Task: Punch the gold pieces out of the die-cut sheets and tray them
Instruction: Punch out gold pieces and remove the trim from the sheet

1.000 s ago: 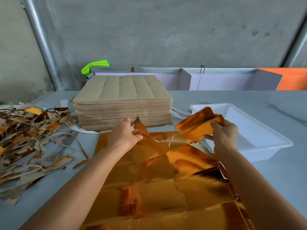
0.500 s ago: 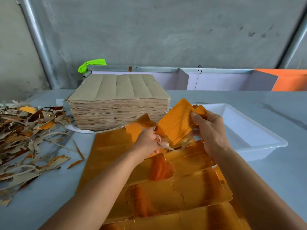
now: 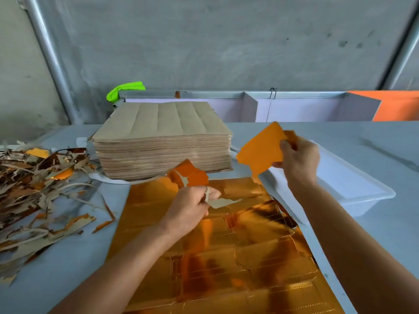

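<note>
Punched gold piece is up in the right hand, grip pinched on its right edge, thumb in front and fingers behind, with a second piece edge showing behind the fingers; it hangs in the air over the near-left corner of the white tray, not in it. Left hand has its grip curled round torn waste strip (gold face, tan backing showing), one ragged end sticking up past the knuckles and a tan sliver poking out to the right between the fingers. That hand hovers over the far edge of the gold die-cut sheet, which lies flat on the counter in front of the person, shiny side up, cut outlines and perforation lines visible; its right edge runs just beside the tray. Behind the sheet stands a tall stack of sheets, tan backs up, with a white strap trailing out from under its near-left corner. Left of everything, a loose scrap pile of tan and gold offcuts spreads across the counter. At the back, grey-white partition boards against the concrete wall, an orange panel far right, something neon green behind the stack.
</note>
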Motion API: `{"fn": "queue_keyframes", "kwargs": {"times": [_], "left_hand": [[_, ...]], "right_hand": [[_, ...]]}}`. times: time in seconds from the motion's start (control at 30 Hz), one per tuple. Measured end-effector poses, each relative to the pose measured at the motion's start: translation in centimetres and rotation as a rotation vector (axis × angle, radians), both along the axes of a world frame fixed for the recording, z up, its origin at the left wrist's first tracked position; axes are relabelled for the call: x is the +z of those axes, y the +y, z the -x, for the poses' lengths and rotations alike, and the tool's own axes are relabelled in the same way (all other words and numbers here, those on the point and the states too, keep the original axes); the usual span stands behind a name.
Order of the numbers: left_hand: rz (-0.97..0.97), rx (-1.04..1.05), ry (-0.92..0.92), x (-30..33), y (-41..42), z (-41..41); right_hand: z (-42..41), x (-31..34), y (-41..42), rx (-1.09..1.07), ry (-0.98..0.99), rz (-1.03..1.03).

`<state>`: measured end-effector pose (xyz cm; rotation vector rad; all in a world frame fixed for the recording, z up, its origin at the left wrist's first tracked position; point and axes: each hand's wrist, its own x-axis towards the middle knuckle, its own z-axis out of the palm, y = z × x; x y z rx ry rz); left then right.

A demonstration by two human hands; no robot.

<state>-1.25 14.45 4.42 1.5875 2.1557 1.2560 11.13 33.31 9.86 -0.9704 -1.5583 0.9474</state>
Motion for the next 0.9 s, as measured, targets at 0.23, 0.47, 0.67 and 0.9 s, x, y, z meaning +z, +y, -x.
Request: {"fn": "queue_keyframes", "kwargs": {"times": [0.23, 0.47, 0.67, 0.9], "left_hand": [[-0.108, -0.036, 0.329, -0.1, -1.3, -0.3], [0.006, 0.596, 0.318, -0.4, -2.0, 2.0], [0.389, 0.634, 0.3, -0.4, -0.4, 5.3], [0.152, 0.418, 0.057, -0.5, 0.2, 5.8]], "right_hand": [[6.0, -2.3, -4.0, 0.275, -0.55, -0.066], [7.9, -4.8, -5.9, 0.474, -0.487, 0.083], [7.5, -5.0, -6.1, 0.473, -0.524, -0.035], [7.2, -5.1, -7.7, 0.612, -0.498, -0.245]]}}
